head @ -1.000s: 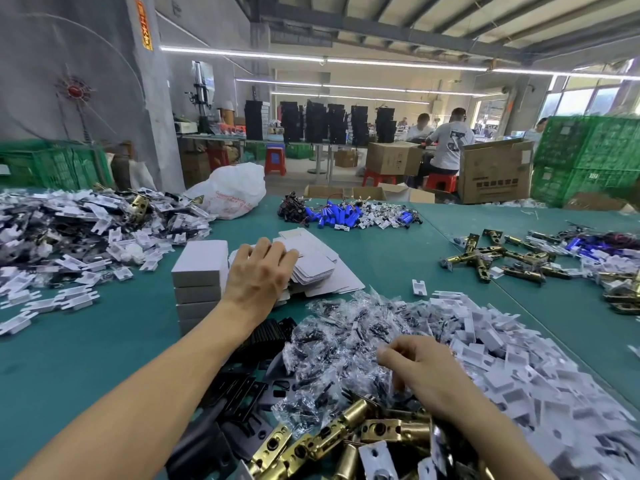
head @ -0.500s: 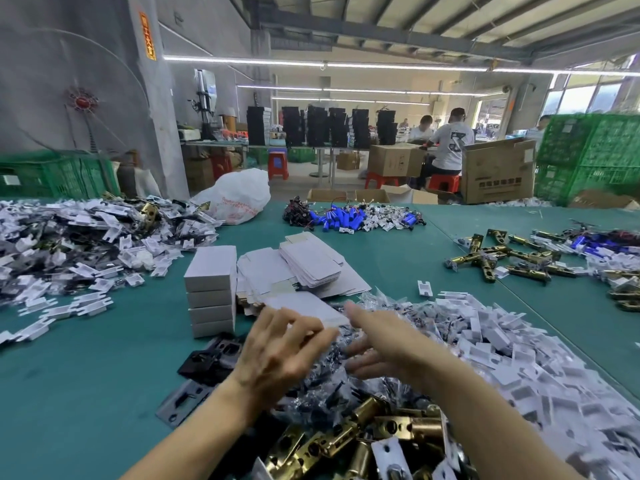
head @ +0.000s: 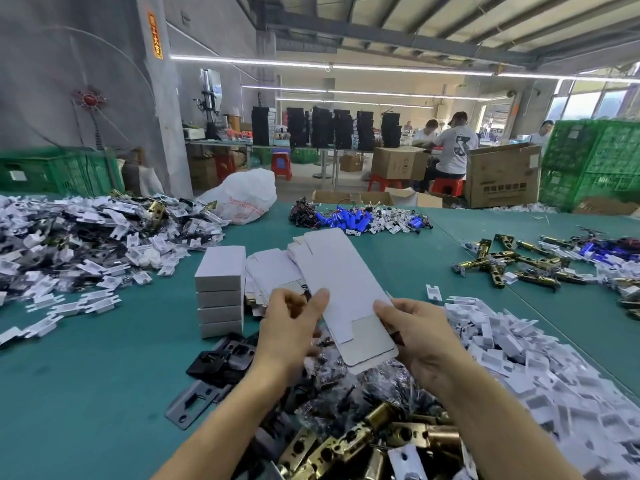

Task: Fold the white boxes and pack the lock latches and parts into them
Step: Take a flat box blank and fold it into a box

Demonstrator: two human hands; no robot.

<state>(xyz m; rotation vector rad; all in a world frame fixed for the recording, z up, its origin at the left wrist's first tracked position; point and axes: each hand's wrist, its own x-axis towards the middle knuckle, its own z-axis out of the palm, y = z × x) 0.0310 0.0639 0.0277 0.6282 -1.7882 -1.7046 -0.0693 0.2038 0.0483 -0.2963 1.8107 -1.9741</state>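
Note:
Both of my hands hold one flat, unfolded white box blank [head: 341, 278] up above the table. My left hand [head: 289, 332] pinches its left edge. My right hand [head: 420, 336] grips its lower right edge near the grey flap. Behind it lies a pile of flat white blanks [head: 273, 268]. A stack of folded white boxes [head: 220, 291] stands to the left. Brass lock latches [head: 363, 441] lie in front of me, next to clear bags of small parts [head: 349, 386] and black plates [head: 223, 358].
White plastic parts [head: 540, 368] are heaped at the right and more white parts [head: 79, 244] at the left on the green table [head: 86, 393]. More brass latches [head: 512, 263] and blue pieces [head: 353, 221] lie farther back. People sit at cardboard cartons [head: 502, 174] beyond.
My left hand took a flat white blank from the pile and brought it toward me. My right hand left the bagged parts and rose to take hold of the blank.

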